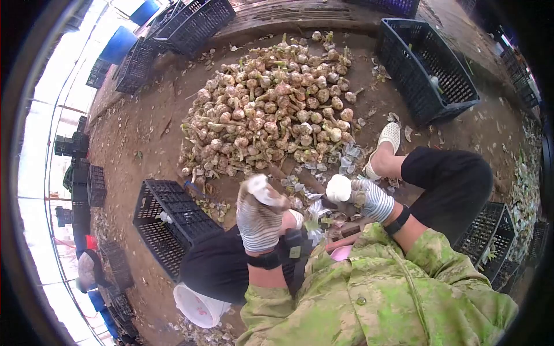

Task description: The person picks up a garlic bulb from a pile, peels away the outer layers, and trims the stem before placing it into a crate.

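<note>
A large heap of garlic bulbs [271, 109] with dry, soiled skins lies on the dirt floor in front of me. My right hand [372, 199], in a striped glove, is closed on a clean white garlic bulb [339, 188]. My left hand [259, 216], also in a striped glove, is raised between the heap and my lap. Its fingers are smeared by motion, with something white at them, so its grip is unclear. Peeled skins [314, 222] lie between my feet, below the hands.
A black crate [173, 222] lies to the left, with a white bucket [199, 305] near my left leg. Another large crate [427, 69] stands at the back right. More crates [193, 26] line the back left, and one [487, 239] is beside my right leg.
</note>
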Action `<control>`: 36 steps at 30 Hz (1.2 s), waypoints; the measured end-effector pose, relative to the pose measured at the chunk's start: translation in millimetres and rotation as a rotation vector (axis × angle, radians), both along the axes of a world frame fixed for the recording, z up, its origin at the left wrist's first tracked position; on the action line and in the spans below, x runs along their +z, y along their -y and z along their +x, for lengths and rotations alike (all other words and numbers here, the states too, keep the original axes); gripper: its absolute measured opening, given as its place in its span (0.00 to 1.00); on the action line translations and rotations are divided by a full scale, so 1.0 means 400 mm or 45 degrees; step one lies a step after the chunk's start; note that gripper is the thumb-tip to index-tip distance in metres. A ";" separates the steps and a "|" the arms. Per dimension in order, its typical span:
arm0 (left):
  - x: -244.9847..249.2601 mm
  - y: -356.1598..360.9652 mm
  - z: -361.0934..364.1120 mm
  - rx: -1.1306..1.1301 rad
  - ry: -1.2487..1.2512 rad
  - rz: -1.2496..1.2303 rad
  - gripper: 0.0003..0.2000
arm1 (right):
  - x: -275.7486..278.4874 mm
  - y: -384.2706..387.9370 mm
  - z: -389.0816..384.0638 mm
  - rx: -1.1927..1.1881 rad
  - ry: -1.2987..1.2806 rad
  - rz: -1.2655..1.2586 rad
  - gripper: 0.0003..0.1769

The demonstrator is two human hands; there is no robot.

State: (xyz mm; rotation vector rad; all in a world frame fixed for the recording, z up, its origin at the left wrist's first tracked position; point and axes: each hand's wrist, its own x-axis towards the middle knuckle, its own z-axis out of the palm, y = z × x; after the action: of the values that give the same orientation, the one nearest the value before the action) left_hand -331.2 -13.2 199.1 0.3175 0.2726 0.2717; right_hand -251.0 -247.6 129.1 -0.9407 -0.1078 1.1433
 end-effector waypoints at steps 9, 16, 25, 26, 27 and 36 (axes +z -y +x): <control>-0.119 0.140 -0.004 -0.480 -0.227 1.893 0.39 | -0.053 -0.036 -0.013 0.085 0.353 -0.169 0.17; -0.037 -0.145 -0.028 0.475 -0.201 0.908 0.13 | -0.031 -0.084 0.003 -0.038 0.050 -0.264 0.16; -0.348 -0.185 0.204 -0.163 -0.998 2.196 0.28 | -0.043 -0.101 0.035 0.086 0.071 -0.289 0.16; -0.399 -0.177 0.231 -0.254 -1.217 2.543 0.27 | -0.046 -0.095 0.043 0.072 0.113 -0.319 0.16; -0.443 -0.180 0.270 -0.381 -1.317 2.656 0.25 | -0.051 -0.088 0.050 0.063 0.039 -0.350 0.16; -0.478 -0.197 0.324 -0.708 -1.183 2.465 0.08 | -0.075 -0.086 0.079 -0.067 -0.057 -0.488 0.15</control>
State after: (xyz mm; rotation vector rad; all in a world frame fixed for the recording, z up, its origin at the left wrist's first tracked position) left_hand -201.6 65.7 7.8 2.4241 0.7558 -0.2969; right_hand -219.4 -213.3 99.2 -1.2468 0.1778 1.1561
